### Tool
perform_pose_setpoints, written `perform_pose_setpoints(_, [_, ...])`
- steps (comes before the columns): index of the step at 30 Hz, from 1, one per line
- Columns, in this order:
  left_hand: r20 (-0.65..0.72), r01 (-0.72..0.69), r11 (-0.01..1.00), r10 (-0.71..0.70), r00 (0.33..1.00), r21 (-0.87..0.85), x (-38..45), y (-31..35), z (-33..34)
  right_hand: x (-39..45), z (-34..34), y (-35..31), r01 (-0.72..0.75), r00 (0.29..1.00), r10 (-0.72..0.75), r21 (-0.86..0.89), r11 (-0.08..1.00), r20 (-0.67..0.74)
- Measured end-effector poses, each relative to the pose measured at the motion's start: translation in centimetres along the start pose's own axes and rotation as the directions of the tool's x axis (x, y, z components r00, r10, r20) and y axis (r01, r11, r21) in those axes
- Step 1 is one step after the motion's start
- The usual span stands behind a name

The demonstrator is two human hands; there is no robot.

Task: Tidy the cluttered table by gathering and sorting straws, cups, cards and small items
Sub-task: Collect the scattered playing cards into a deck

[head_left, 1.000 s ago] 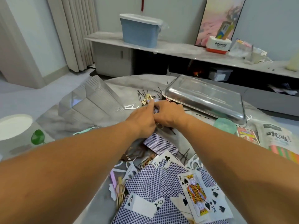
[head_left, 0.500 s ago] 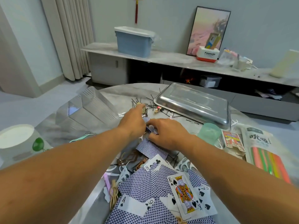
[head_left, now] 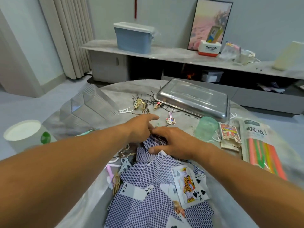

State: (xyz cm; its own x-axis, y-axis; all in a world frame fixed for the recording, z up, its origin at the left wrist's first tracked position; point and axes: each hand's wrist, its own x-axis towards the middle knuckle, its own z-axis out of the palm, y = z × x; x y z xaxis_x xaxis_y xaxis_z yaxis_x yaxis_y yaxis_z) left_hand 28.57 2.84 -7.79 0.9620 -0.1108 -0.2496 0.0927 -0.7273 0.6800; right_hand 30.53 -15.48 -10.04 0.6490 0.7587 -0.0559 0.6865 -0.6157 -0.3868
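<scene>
both hands (head_left: 158, 137) press on blue-backed cards (head_left: 154, 143).

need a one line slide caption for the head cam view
Both hands, left hand and right hand, gather blue-backed playing cards on a cluttered round table beside a steel tray.

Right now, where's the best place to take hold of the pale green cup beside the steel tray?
Grip the green cup around its side wall, coming from its near side with the right hand, which is closest. It seems to stand mouth-down, so there is probably no rim to pinch. The steel tray crowds its far side and the card box its right.
</scene>
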Motion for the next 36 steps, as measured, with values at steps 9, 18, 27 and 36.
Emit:
perform_pose_setpoints(9, [0.022, -0.002, 0.988, 0.006, 1.000, -0.153, -5.2, 1.4, 2.0, -4.5, 0.6, -2.7, -0.115, 0.969, 0.163, 0.247, 0.962, -0.184])
perform_pose_setpoints(18, [0.069, -0.113, 0.970, 0.130, 0.989, -0.214, -11.5, 0.4, 5.0, -8.8, 1.2, -5.0, -0.340, 0.925, 0.374, 0.293, 0.893, -0.068])
perform_pose_setpoints(27, [0.073, -0.015, 0.901, -0.018, 0.997, 0.433, -20.7, -0.8, 7.4, -14.7, 1.8, -8.8, -0.474, 0.817, 0.534, 0.275, 0.836, -0.216])
perform_pose_setpoints(36, [0.029, 0.172, 0.881, -0.205, 0.978, 0.441, -25.1, -1.7, 9.8, -17.9, 2.5, -10.4, -0.711, 0.624, 0.776, 0.345, 0.613, -0.093])
